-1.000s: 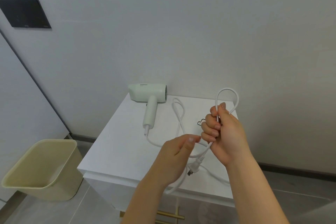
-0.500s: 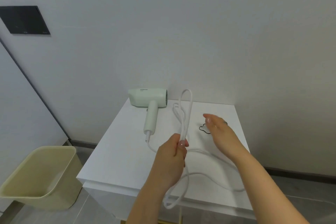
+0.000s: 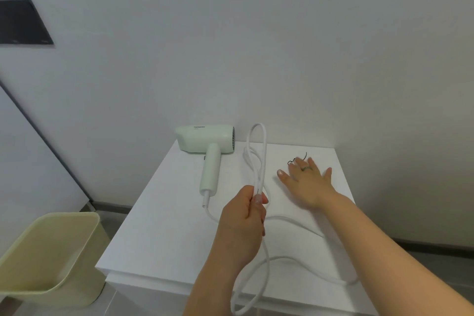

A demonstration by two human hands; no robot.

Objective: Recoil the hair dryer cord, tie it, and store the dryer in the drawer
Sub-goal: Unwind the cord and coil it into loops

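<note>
My left hand (image 3: 243, 223) is clenched round the white cord (image 3: 264, 151), thumb and fingers pinching a doubled loop that stands up above my fist, while more slack hangs below it past the bench's front edge. My right hand (image 3: 307, 182) is released, palm down and fingers spread, low over the bench (image 3: 159, 213); its fingertips are at a small black wire tie (image 3: 291, 161), though I cannot tell if they touch it. The hair dryer (image 3: 207, 141) lies on its side at the back of the bench, close to the wall, its handle pointing toward me and its cord running on to my left fist. The bench top lies bare left of the handle. A yellowish bin (image 3: 51, 251) stands on the floor to the left.
</note>
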